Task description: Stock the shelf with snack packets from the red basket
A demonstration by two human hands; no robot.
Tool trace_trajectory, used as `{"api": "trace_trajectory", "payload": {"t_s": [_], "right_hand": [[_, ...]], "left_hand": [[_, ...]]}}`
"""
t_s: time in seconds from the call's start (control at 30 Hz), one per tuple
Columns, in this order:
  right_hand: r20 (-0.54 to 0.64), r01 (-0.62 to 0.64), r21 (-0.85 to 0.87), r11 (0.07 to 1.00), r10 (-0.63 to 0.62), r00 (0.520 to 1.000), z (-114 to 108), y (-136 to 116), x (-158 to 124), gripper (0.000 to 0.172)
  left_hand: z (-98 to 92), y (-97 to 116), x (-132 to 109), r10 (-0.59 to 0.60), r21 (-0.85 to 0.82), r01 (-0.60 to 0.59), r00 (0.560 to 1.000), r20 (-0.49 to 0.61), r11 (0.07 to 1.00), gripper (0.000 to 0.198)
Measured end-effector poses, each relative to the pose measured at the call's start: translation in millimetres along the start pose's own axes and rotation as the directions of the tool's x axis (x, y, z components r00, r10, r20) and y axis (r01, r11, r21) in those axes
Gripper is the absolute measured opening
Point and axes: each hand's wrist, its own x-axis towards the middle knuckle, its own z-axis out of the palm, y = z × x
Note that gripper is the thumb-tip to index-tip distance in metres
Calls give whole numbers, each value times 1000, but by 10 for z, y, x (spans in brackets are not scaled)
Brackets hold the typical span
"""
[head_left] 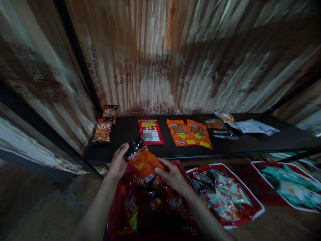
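Between my two hands is an orange-and-black snack bag, tilted, with its back and barcode showing. My left hand grips its black upper end, and my right hand pinches its lower right edge. Directly below is a red basket holding several similar snack bags. On the black shelf ahead, two orange-and-black snack bags lean at the left end. A red packet lies flat right of them, followed by two orange packets.
Farther right on the shelf lie a brown packet, a small red-and-white bag and a whitish packet. Another red basket holds white-and-red bags; a third holds green bags. A dark metal post rises at left, before a pleated curtain.
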Motion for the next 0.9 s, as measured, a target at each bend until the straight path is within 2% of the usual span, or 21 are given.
{"api": "trace_trajectory", "payload": {"t_s": [0.17, 0.4, 0.5, 0.63, 0.8, 0.9], "right_hand": [[79, -72, -6, 997, 72, 994, -153, -65, -35, 54], [162, -84, -46, 995, 90, 983, -166, -95, -69, 51], [116, -71, -61, 996, 77, 990, -135, -86, -55, 49], [-8, -85, -95, 992, 85, 996, -139, -69, -25, 51], [-105, -93, -140, 986, 78, 991, -160, -60, -20, 57], [-128, -50, -161, 986, 29, 991, -144, -36, -25, 56]], "left_hand": [[-162, 94, 48, -26, 236, 10, 998, 65, 972, 35], [-176, 57, 86, 12, 364, -42, 996, 85, 930, 31], [-169, 42, 105, 31, 414, -66, 995, 92, 908, 26], [-167, 27, 131, 95, 408, -114, 993, 67, 906, 26], [-173, 21, 142, 64, 445, -97, 994, 89, 890, 28], [-174, 19, 134, 15, 397, -48, 996, 87, 916, 29]]}}
